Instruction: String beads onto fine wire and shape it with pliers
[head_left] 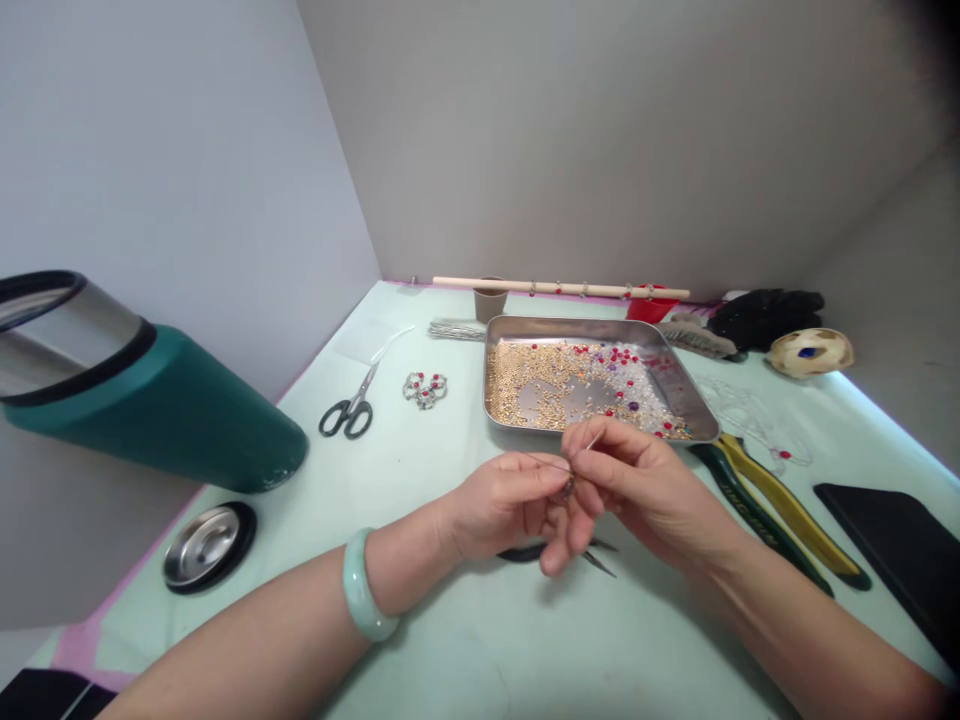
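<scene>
My left hand (517,495) and my right hand (634,475) meet in front of the metal tray, fingertips pinched together. Between them runs a thin wire (551,464), one end sticking up past my right fingers. A small dark beaded piece (568,488) shows at my left fingertips, mostly covered by them. Below my hands lies a dark-handled tool with pointed tips (600,566), partly hidden. Just behind is the metal tray (517,436) of gold, clear, red and purple beads. Finished-looking beaded rings (425,390) with red beads lie to the left.
Black-handled scissors (346,418), a big green bottle (202,410) and its lid (210,547) are on the left. Yellow-green pliers (780,510) and a black flat object (892,560) lie right. Behind the tray, a wooden stick (465,284) carries rings, near a small cup (491,303).
</scene>
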